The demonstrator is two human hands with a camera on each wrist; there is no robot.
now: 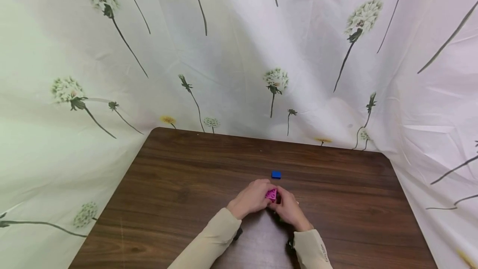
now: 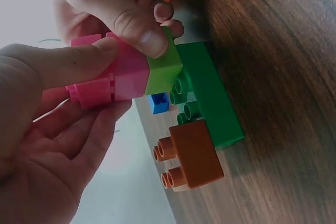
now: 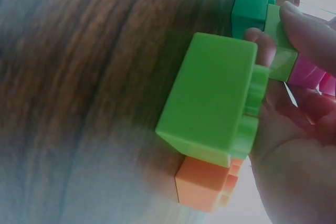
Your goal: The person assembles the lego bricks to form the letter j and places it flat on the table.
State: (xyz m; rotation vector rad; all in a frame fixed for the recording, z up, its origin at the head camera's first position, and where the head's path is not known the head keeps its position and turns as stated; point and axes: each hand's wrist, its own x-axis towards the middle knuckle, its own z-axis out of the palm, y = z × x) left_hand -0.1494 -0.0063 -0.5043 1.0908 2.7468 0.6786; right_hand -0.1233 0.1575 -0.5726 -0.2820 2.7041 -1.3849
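above the table (image 1: 168, 194), the left hand (image 1: 253, 195) grips pink bricks (image 2: 132, 77); the right hand (image 1: 290, 210) pinches a lime brick (image 2: 165, 72).

Left arm (image 1: 210, 235) and right arm (image 1: 310, 249) angle inward; left fingers (image 2: 94, 142) and right fingers (image 3: 262, 46) pinch close together.

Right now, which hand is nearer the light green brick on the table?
Right. The right hand is close beside the light green brick; the left hand is farther, at the pink end of the held stack.
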